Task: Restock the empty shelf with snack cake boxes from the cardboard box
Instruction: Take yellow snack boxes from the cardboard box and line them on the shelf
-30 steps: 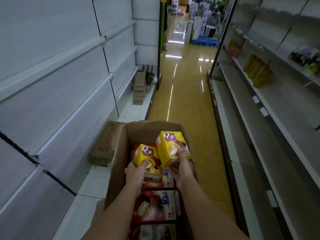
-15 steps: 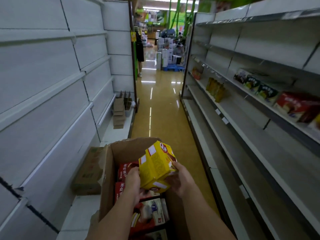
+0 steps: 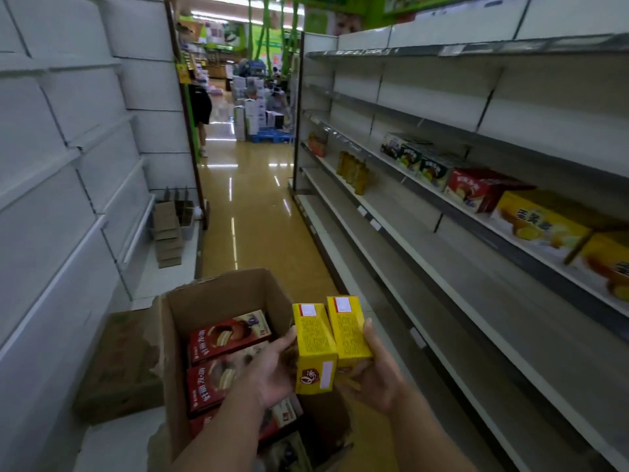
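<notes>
Two yellow snack cake boxes sit side by side between my hands, above the right rim of the open cardboard box (image 3: 177, 335). My left hand (image 3: 272, 373) holds the left yellow box (image 3: 313, 345) and my right hand (image 3: 377, 376) holds the right yellow box (image 3: 347, 328). Inside the cardboard box lie several red snack cake boxes (image 3: 228, 335). The grey shelf (image 3: 510, 294) on the right is mostly bare at hand height.
One shelf higher up stand red (image 3: 476, 190) and yellow (image 3: 541, 223) cake boxes. A flattened carton (image 3: 126, 362) lies left of the cardboard box. Bare white shelving lines the left. Folded cardboard (image 3: 166, 233) is stacked further along. A person (image 3: 202, 110) stands at the aisle's end.
Both hands lifted the yellow boxes out of the cardboard box and moved them right, toward the shelves. My view rose and turned right, bringing the stocked upper shelf into sight.
</notes>
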